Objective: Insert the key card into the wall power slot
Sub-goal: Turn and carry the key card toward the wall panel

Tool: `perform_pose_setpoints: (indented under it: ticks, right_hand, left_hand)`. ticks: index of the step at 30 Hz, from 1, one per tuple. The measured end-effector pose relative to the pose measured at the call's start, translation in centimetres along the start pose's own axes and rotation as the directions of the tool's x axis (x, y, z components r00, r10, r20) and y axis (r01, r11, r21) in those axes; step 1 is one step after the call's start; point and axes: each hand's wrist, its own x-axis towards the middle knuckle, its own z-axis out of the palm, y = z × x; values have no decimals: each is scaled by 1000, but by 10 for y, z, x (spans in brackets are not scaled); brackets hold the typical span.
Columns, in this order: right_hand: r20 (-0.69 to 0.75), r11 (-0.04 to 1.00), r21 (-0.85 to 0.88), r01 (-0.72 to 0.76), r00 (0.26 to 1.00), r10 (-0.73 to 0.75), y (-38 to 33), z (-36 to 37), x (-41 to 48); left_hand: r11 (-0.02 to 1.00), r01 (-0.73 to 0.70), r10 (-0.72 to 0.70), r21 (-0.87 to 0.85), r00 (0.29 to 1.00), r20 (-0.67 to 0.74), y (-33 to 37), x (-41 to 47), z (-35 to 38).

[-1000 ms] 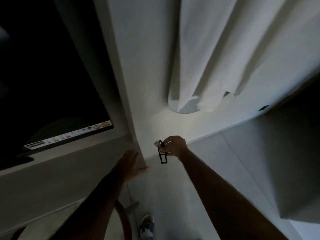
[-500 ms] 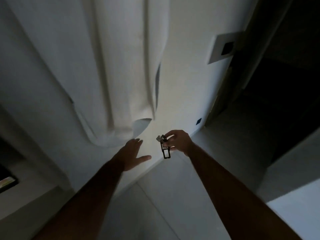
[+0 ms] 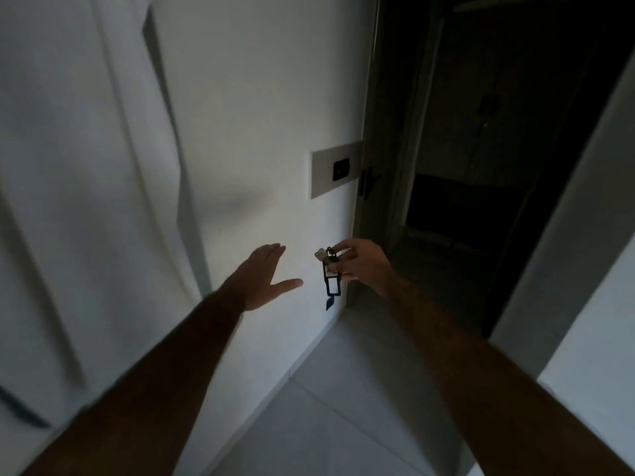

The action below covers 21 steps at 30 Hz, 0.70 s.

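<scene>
Nearest, the key card (image 3: 331, 274), a dark-framed tag on a key ring, is pinched in the closed fingers of the right hand (image 3: 360, 264) and hangs free. Beside it, the left hand (image 3: 264, 278) is held open and empty. Farther up the wall, the power slot (image 3: 341, 169) in its plate (image 3: 323, 180) is not yet reached; raising, aligning and inserting are judged left to do.

Left hand (image 3: 263, 278) spread flat, right hand (image 3: 360, 262) pinching closed
</scene>
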Motion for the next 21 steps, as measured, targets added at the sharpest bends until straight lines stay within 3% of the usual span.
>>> perform_pose_setpoints:
  ticks: [9,21]
  right_hand:
    - [-141,985,-56,165,975,-172,-45,-90,100]
    - [-188,958,-92,270,940,-283,-56,-191,246]
  left_hand:
    - [986,-159,167,58,974,-156,13,163,-37]
    - [968,-227,243,103,950,-193,25,352,-38]
